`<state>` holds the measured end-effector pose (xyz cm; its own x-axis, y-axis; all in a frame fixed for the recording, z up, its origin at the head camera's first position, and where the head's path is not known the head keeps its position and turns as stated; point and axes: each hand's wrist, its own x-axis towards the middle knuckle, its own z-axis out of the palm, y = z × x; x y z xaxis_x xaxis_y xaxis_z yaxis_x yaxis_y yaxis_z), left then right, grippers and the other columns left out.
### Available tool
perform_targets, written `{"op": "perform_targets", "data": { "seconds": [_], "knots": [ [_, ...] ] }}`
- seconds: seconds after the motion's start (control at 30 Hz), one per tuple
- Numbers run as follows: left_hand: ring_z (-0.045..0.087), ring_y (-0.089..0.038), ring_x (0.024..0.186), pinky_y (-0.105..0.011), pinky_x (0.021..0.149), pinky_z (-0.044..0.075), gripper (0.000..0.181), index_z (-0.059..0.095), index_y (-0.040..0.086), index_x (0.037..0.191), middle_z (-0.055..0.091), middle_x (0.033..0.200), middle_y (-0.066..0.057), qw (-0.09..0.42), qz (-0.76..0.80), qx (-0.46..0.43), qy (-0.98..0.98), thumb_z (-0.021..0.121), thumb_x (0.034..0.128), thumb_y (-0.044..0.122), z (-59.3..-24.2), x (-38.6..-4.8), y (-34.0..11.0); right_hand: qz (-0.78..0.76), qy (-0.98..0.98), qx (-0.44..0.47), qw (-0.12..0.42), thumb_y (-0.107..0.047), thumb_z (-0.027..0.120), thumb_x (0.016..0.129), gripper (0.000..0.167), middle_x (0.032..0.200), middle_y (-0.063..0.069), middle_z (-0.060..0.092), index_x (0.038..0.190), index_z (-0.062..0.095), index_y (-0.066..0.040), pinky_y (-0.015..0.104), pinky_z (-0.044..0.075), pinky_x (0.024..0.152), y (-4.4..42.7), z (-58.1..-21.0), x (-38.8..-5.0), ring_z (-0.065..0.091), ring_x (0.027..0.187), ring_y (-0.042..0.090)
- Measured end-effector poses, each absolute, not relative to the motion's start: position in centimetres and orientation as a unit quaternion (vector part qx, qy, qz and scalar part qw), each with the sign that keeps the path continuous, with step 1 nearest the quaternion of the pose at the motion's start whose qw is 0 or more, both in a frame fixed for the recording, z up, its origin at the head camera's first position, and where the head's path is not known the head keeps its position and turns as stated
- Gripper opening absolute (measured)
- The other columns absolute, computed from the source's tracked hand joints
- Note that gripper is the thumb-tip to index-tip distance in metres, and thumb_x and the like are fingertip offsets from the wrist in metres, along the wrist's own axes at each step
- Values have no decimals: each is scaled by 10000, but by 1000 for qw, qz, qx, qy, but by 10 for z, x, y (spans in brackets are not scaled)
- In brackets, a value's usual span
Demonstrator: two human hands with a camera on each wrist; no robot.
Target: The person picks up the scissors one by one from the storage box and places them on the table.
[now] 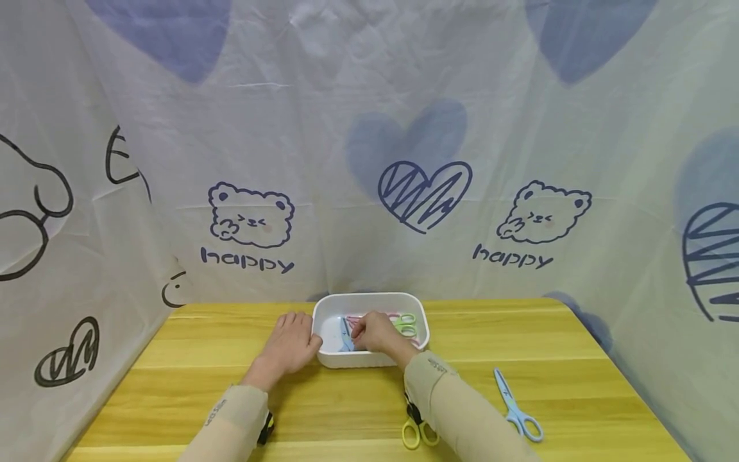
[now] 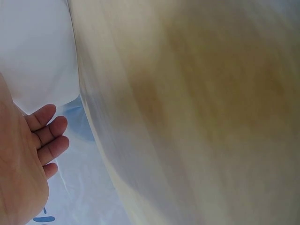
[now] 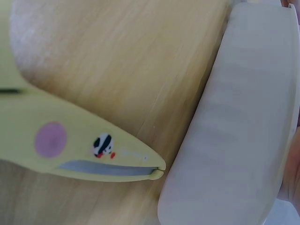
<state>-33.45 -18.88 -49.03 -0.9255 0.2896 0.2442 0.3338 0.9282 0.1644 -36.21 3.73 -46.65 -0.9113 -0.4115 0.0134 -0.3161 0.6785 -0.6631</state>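
Beige fabric sleeves [image 1: 473, 417] nearest, white round-cornered plastic box [image 1: 369, 360] beyond

Head view: on the far side of the yellow wood-grain bench [image 1: 225, 353], the box holds slim light-blue scissors [image 1: 345, 335], green-handled scissors [image 1: 407, 325] and some partly hidden pink pieces [image 1: 353, 320]. The left hand [image 1: 290, 342] rests at the box's left side, fingers relaxed, apparently grasping nothing. The right hand [image 1: 378, 333] dips inside, fingers bent, beside the light-blue pair; whether it grasps them, I cannot tell. Outside, on the near right, lie larger pale-blue scissors [image 1: 511, 407] and, left of them, yellow plastic scissors [image 1: 419, 425]. Work looks partway along: some scissors are inside, two pairs remain out; whether these are to go in cannot be judged.

Left wrist view: the palm and loosely bent fingers show just beside the box, with nothing in them.

Right wrist view: the yellow pair lies at the left, panda-printed, its tip towards the box's outer wall. The right hand's hold is not shown.
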Motion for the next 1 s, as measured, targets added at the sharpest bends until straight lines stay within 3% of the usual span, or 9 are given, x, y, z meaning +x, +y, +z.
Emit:
{"op": "perform_targets", "data": {
  "seconds": [0.33, 0.8, 1.0],
  "knots": [
    [442, -340, 1027, -532, 1054, 357, 342, 561, -67, 1142, 541, 1036, -156, 108, -101, -157, -976, 514, 984, 233, -488, -333, -189, -345, 917, -193, 50, 29, 771, 728, 165, 780, 17, 709, 881, 789, -31, 229, 450, 651, 35, -470, -365, 539, 693, 115],
    [442, -325, 1010, -524, 1038, 364, 327, 562, -54, 1114, 528, 1007, -130, 117, -107, -159, -974, 509, 970, 235, -492, -333, -189, -370, 904, -198, 80, -62, 723, 871, 103, 822, 13, 727, 933, 803, -40, 226, 464, 652, 35, -470, -364, 576, 717, 104],
    [447, -333, 1051, -524, 1062, 350, 329, 559, -58, 1137, 545, 1048, -145, 105, -104, -153, -977, 521, 993, 235, -489, -334, -188, -379, 895, -218, 85, -71, 797, 843, 111, 824, 37, 738, 943, 799, -22, 225, 474, 666, 37, -469, -365, 570, 707, 85]
  ]
}}
